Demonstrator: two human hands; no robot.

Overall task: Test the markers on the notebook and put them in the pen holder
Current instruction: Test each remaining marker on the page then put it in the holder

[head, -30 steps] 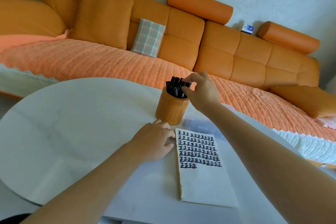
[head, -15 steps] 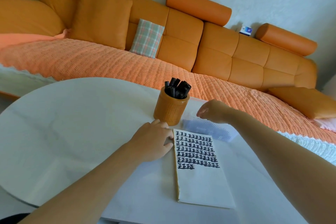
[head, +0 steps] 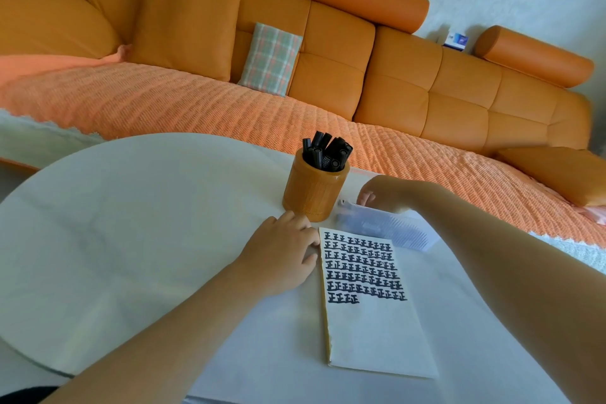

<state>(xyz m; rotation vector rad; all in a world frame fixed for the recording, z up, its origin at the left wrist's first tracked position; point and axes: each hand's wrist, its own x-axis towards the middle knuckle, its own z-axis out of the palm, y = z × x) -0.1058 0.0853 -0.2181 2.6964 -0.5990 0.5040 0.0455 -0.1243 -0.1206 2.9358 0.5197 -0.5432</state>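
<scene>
A round white table (head: 131,223) with a smooth, faintly veined top carries the work. Near its far edge stands the pen holder (head: 316,188), a squat orange cylinder with fine ribbing down its wall. It is upright and packed with black markers (head: 328,154), whose round ends fan out above the rim.

At the holder's 5 o'clock lies the notebook (head: 370,328), a thin rectangle of cream paper with a yellowish spine edge. Rows of thick black marks cover its upper half and the lower half is bare.

The left hand (head: 282,259) rests on the table at the notebook's 9 o'clock. Its fingers are loosely bent, gripping nothing, with the tips touching the page's left edge just below the holder's base.

The right hand (head: 383,195) hangs at the holder's 3 o'clock, fingers curled downward over a clear, ridged plastic case (head: 387,229) lying at the notebook's 12 o'clock. Whether those fingers pinch anything cannot be told.

Beyond the table, at 12 o'clock, runs an orange padded sofa (head: 393,82) with a woven coral seat cover. A square plaid cushion (head: 270,59) leans on its back, a cylindrical bolster (head: 365,0) lies on top, and a small blue-and-white box (head: 456,40) sits further right
</scene>
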